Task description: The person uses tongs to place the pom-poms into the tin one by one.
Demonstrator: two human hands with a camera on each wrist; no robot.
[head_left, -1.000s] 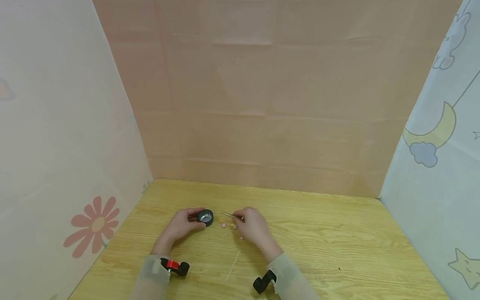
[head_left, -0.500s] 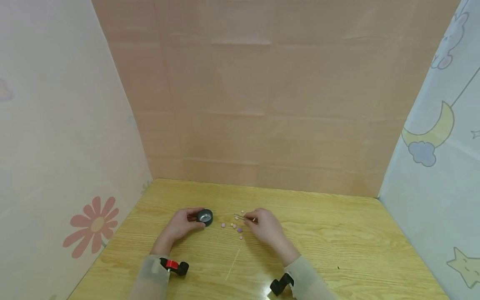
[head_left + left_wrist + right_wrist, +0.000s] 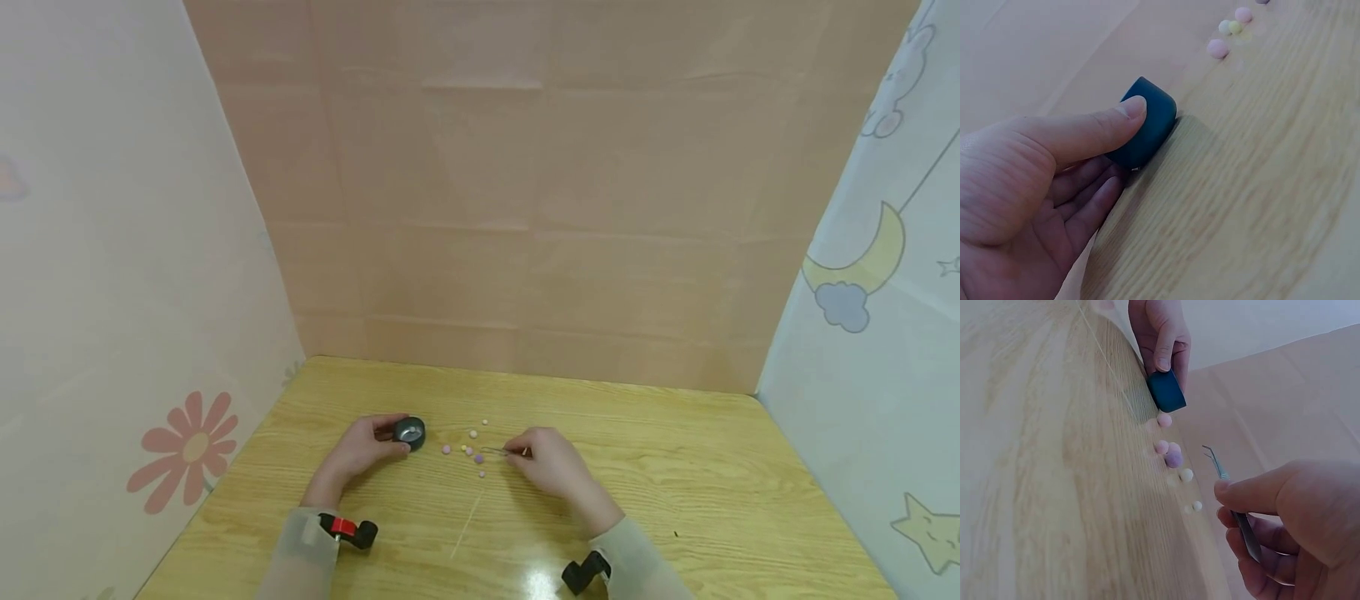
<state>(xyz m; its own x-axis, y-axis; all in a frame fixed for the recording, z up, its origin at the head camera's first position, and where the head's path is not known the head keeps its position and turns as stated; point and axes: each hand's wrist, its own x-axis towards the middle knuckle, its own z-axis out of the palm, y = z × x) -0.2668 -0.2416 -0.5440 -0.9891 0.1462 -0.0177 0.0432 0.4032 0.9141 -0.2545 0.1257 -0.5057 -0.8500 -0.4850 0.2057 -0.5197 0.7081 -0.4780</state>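
Steel tweezers point(image 3: 498, 451) sit pinched in my right hand point(image 3: 551, 468), tips just right of the small pastel beads point(image 3: 473, 449); my left hand point(image 3: 358, 451) grips the dark round metal cup point(image 3: 410, 432) left of them.

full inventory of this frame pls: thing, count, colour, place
cup: 1, dark grey with a shiny inside, table left of centre, held by the left hand
beads: about six, pink, pale yellow and one purple, loose on the table between the hands
tweezers: 1, metal, in the right hand, tips pointing at the beads
thin stick: 1, pale, lying on the table near the front edge
table: 1, light wood
walls: pink paper behind, printed sheets on both sides
left hand: grips the cup
right hand: pinches the tweezers
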